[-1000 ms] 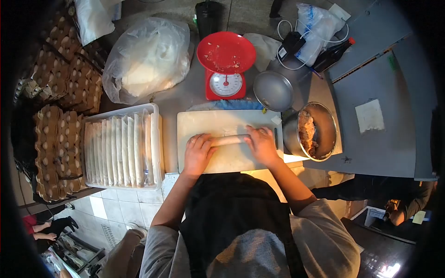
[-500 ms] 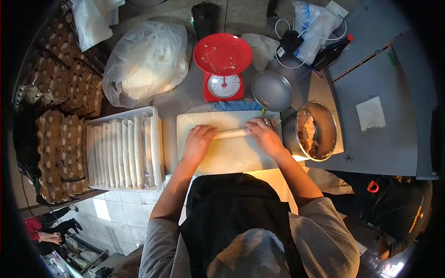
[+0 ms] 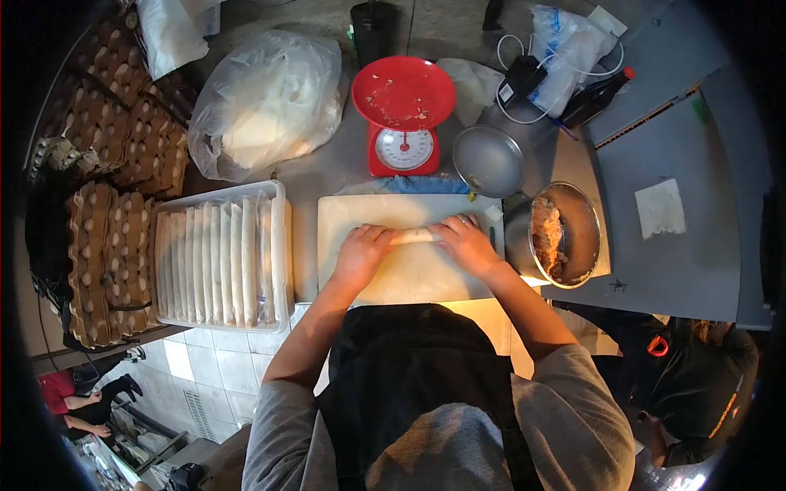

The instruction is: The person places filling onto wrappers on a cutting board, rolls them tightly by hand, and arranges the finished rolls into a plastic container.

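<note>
A long, thin, pale dough roll (image 3: pixel 412 236) lies crosswise on the white cutting board (image 3: pixel 344 214). My left hand (image 3: pixel 366 249) covers its left end, fingers curled over it. Over the right end curl the fingers of my right hand (image 3: pixel 463 242), which wears a ring. Only the short middle of the roll shows between the hands. To the left, a clear plastic tub (image 3: pixel 286 278) holds several similar pale rolls (image 3: pixel 223 262) side by side. At the right, a steel pot (image 3: pixel 584 237) contains a pinkish-brown filling (image 3: pixel 546 231).
Behind the board stand a red kitchen scale (image 3: pixel 404 151), a round metal lid or bowl (image 3: pixel 489 159) and a plastic bag of pale sheets (image 3: pixel 266 106). Egg trays (image 3: pixel 110 254) are stacked at far left. Another person (image 3: pixel 696 385) is at lower right.
My hands have come closer together on the roll, so less of its middle shows. The whole view has shifted slightly.
</note>
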The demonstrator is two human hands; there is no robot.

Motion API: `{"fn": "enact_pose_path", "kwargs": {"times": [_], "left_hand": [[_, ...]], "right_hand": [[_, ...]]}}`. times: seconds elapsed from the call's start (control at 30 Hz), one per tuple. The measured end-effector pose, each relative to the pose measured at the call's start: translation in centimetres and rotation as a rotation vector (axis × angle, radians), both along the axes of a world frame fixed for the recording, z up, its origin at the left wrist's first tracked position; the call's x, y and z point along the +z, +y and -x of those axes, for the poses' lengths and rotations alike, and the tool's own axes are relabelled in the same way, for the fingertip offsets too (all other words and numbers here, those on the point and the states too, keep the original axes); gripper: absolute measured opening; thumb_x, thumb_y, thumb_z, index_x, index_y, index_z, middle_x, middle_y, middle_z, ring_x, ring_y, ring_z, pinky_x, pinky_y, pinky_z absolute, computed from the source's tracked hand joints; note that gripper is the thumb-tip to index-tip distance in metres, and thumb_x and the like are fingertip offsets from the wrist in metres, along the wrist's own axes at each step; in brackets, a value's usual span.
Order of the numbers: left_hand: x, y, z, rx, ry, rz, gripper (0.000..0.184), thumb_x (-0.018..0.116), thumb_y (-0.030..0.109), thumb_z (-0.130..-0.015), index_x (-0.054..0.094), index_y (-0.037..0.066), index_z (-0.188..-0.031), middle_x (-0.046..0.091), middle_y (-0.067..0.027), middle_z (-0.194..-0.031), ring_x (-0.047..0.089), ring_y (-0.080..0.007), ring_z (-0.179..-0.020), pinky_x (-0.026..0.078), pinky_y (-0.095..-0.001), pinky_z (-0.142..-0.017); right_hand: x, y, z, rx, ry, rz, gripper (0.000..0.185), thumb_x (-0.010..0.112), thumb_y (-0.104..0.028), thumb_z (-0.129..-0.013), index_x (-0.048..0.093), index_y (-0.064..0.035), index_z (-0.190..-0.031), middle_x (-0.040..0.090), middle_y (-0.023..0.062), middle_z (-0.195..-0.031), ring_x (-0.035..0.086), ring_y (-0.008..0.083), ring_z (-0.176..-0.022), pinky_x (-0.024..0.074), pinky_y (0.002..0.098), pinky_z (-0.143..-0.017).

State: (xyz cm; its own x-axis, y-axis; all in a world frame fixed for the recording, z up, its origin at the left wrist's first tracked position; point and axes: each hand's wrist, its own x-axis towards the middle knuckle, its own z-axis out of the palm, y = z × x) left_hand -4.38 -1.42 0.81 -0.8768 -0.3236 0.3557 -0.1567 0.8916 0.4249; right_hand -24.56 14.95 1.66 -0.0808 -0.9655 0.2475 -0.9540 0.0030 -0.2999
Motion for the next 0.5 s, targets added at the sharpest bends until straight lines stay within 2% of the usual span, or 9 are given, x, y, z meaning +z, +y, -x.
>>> {"fn": "enact_pose_path", "kwargs": {"times": [0.17, 0.27, 0.37, 0.47, 0.5], "left_hand": [[0.6, 1.7, -1.7, 0.014, -0.037, 0.012, 0.03, 0.067, 0.014, -0.078, 0.062, 0.009, -0.107, 0.064, -0.0065, -0.096, 0.061, -0.0258, -0.094, 0.048, -0.039, -0.082], [0.3, 1.5, -1.6, 0.001, 0.007, -0.007, 0.028, 0.066, 0.014, -0.079, 0.062, 0.01, -0.106, 0.064, -0.0067, -0.096, 0.061, -0.0257, -0.094, 0.048, -0.039, -0.082], [0.0, 0.5, -1.2, -0.042, 0.03, 0.008, 0.026, 0.065, 0.013, -0.08, 0.063, 0.01, -0.106, 0.065, -0.0064, -0.096, 0.061, -0.0258, -0.094, 0.048, -0.0398, -0.083], [-0.2, -1.7, -0.3, -0.12, -0.052, -0.154, 0.022, 0.066, 0.013, -0.08, 0.065, 0.01, -0.101, 0.065, -0.0063, -0.098, 0.061, -0.0264, -0.093, 0.048, -0.0404, -0.083], [-0.3, -2.4, 0.4, -0.114, -0.069, -0.12, 0.02, 0.065, 0.012, -0.079, 0.066, 0.01, -0.099, 0.065, -0.0063, -0.097, 0.061, -0.0267, -0.093, 0.048, -0.0404, -0.084]], "right_hand": [[0.2, 2.1, -0.2, 0.067, 0.003, -0.052, 0.037, 0.068, -0.018, -0.079, 0.06, -0.0107, -0.114, 0.057, 0.0071, -0.103, 0.056, 0.0274, -0.102, 0.0436, 0.0452, -0.091], [0.9, 1.7, -0.5, 0.062, -0.015, 0.002, 0.036, 0.073, -0.014, -0.074, 0.063, -0.0114, -0.109, 0.06, 0.0071, -0.104, 0.057, 0.028, -0.098, 0.0443, 0.0413, -0.089], [0.6, 1.1, 0.1, 0.048, -0.044, -0.016, 0.034, 0.073, -0.014, -0.077, 0.063, -0.0092, -0.108, 0.06, 0.0082, -0.102, 0.058, 0.0279, -0.098, 0.0453, 0.0402, -0.087], [0.5, -0.4, 1.8, 0.028, -0.553, -0.16, 0.031, 0.072, -0.013, -0.079, 0.062, -0.0069, -0.108, 0.061, 0.0097, -0.095, 0.059, 0.0288, -0.095, 0.0463, 0.0393, -0.085], [0.6, -1.2, 2.4, -0.005, -0.597, -0.227, 0.026, 0.071, -0.011, -0.081, 0.064, -0.0056, -0.105, 0.062, 0.0097, -0.091, 0.059, 0.0283, -0.093, 0.0468, 0.0378, -0.083]]}}
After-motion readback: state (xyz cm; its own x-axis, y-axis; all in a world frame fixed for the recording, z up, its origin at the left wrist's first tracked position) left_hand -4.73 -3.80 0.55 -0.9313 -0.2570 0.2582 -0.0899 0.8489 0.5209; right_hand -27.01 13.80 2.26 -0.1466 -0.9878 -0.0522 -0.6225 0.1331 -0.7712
